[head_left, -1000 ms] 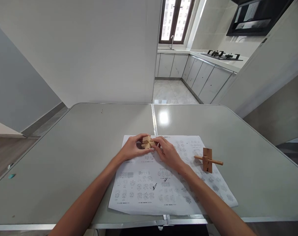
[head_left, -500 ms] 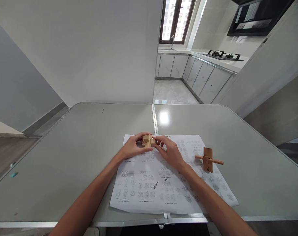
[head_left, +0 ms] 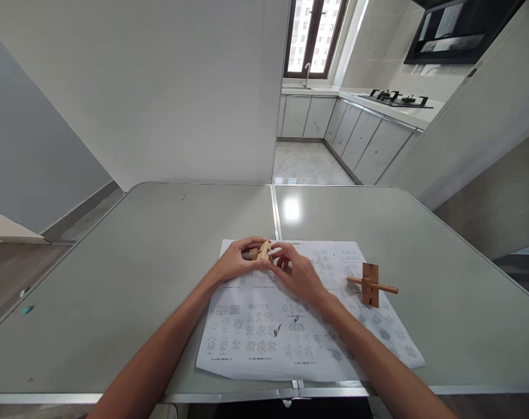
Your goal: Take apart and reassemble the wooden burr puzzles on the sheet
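A pale wooden interlocking puzzle [head_left: 263, 251] is held between both hands just over the upper part of a printed sheet [head_left: 242, 366]. My left hand [head_left: 239, 259] grips it from the left, thumb along the near side and fingers along the far side. From the right, my right hand [head_left: 298, 269] pinches its edge with thumb and fingers, which partly hide that side. Small line diagrams and a few pen ticks mark the sheet. To the right, a darker wooden puzzle [head_left: 370, 285], a flat board crossed by a round stick, rests on the sheet.
The grey table [head_left: 116, 291] has a metal seam [head_left: 274, 212] down its middle and a metal front edge. A small teal object [head_left: 27, 310] lies near the left edge. Beyond are a white wall [head_left: 181, 93] and a kitchen with a cooktop [head_left: 395, 99].
The wooden puzzle has turned slightly in my hands, with one bar now slanting. My fingers have shifted a little around it. The darker puzzle stays where it was.
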The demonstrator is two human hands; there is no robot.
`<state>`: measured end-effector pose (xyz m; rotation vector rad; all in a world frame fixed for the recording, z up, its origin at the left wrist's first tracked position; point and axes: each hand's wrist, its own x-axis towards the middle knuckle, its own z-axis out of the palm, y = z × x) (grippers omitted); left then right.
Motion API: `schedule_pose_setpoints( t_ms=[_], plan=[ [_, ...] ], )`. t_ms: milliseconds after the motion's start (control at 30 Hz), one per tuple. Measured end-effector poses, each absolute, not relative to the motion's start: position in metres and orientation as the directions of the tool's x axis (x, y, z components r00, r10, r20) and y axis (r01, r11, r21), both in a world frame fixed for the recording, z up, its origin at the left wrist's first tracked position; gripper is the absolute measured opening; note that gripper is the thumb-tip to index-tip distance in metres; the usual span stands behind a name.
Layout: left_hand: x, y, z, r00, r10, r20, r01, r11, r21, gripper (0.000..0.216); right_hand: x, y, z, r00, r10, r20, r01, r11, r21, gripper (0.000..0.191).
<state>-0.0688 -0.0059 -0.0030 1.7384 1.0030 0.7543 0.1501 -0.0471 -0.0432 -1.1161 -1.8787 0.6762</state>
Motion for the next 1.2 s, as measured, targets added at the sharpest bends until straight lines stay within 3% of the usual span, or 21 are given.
schedule_pose_setpoints(
  t_ms=[133,267,433,633,733,900,1000,1200],
  plan=[
    [-0.070,0.001,-0.011,0.293,0.949,0.117,0.204,-0.182,0.962,0.056,0.152,-0.045,-0.043,-0.248,0.885,0.395,0.449,0.466,-0.763,0.032],
    [-0.073,0.007,-0.017,0.040,0.976,0.215,0.410,-0.212,0.887,0.055,0.154,-0.042,-0.041,-0.205,0.889,0.409,0.421,0.457,-0.784,0.019],
    [-0.083,0.011,-0.019,-0.037,0.962,0.272,0.623,-0.191,0.758,0.059,0.157,-0.039,-0.037,-0.076,0.951,0.300,0.345,0.307,-0.887,0.025],
    [-0.087,0.010,-0.027,0.170,0.890,0.422,0.820,-0.365,0.440,0.050,0.161,-0.037,-0.037,0.002,0.979,0.206,0.270,0.198,-0.942,0.035],
    [-0.085,0.007,-0.029,0.220,0.879,0.424,0.834,-0.395,0.385,0.049,0.161,-0.036,-0.038,-0.002,0.980,0.197,0.250,0.192,-0.949,0.037],
    [-0.080,0.001,-0.023,0.372,0.805,0.462,0.787,-0.538,0.303,0.081,0.159,-0.037,-0.040,-0.009,0.980,0.201,0.254,0.197,-0.947,0.035],
    [-0.073,-0.005,-0.018,0.480,0.722,0.498,0.704,-0.656,0.272,0.086,0.157,-0.039,-0.039,-0.030,0.980,0.199,0.246,0.200,-0.948,0.034],
    [-0.063,-0.013,-0.015,0.536,0.667,0.517,0.634,-0.723,0.275,0.045,0.153,-0.040,-0.038,-0.093,0.973,0.210,0.216,0.226,-0.950,0.031]
  ],
)
